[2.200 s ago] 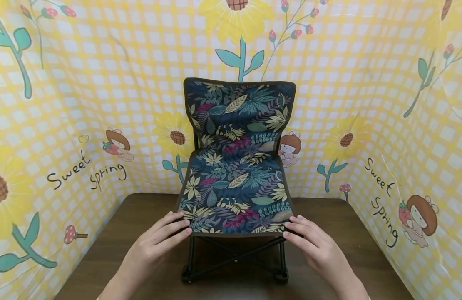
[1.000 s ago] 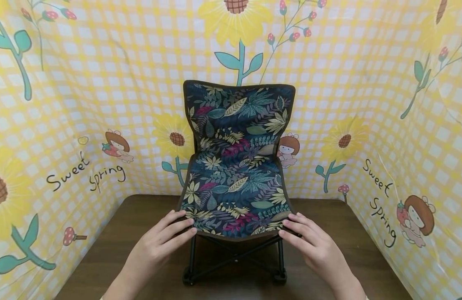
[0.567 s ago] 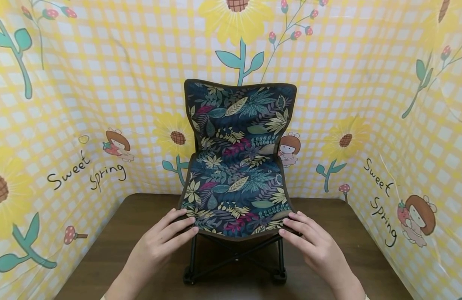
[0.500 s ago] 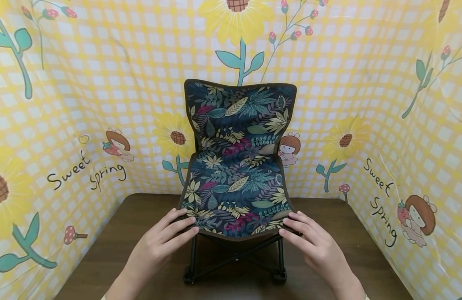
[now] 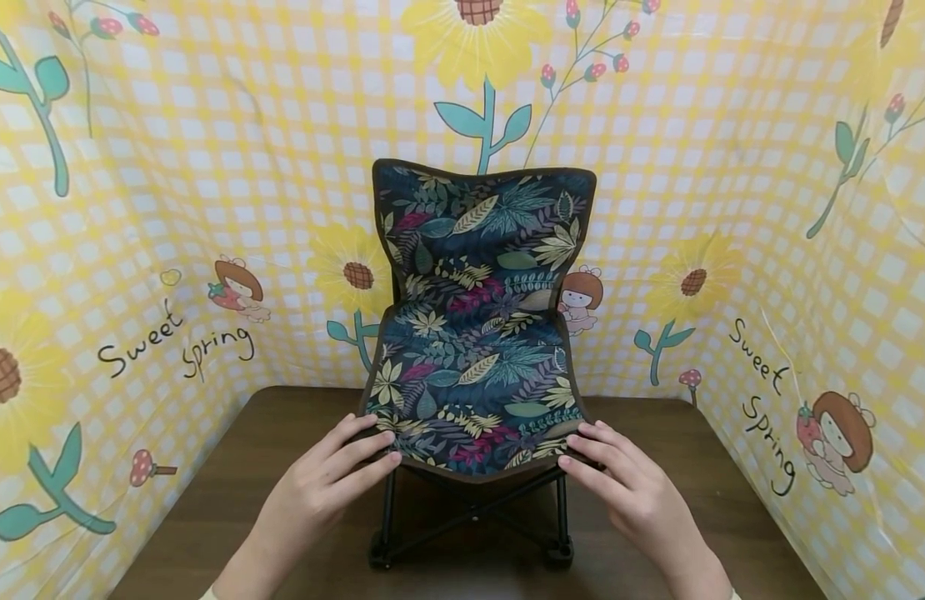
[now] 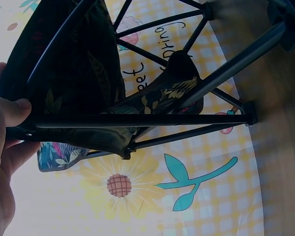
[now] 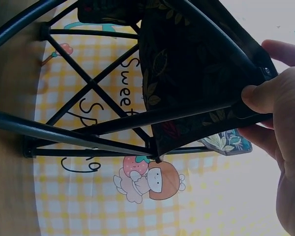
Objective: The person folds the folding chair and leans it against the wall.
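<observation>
A small folding chair with dark leaf-print fabric and thin black metal legs stands unfolded on the brown table, facing me. My left hand grips the seat's front left corner, fingers on top. The left wrist view has the left thumb against the underside of that corner, by the leg tubes. At the front right corner my right hand holds on the same way. Its thumb presses below the fabric in the right wrist view. The seat's front edge sags between the hands.
The wooden table reaches under and around the chair. A yellow-and-white checked cloth with sunflowers and cartoon girls hangs behind and on both sides. Crossed leg bars span the chair's front, ending in black feet.
Since the oldest frame both hands have moved slightly inward at the corners, and the seat's front edge has gone from nearly straight to bowed down. In the last half second almost nothing differs.
</observation>
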The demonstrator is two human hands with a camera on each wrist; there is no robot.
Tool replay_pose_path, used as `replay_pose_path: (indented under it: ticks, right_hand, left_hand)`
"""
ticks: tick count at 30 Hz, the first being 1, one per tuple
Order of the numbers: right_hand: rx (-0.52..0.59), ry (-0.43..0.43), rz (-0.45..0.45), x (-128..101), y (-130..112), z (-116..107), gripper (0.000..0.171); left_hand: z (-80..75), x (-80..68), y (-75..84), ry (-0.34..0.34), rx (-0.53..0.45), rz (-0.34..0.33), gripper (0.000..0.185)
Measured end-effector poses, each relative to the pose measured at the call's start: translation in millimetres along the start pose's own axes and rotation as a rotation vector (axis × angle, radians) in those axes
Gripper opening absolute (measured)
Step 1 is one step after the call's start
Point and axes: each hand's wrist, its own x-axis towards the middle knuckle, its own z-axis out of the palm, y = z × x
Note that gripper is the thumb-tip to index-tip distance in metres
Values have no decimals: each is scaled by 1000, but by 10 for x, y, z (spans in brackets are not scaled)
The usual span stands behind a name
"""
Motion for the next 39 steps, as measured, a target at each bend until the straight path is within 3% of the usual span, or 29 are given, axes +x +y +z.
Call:
replay_pose_path:
  ticks: [39]
  right_hand:
    - [-12, 9, 5, 160, 2, -11, 34]
  left_hand:
    - [-47, 164, -34, -9, 6, 18, 33]
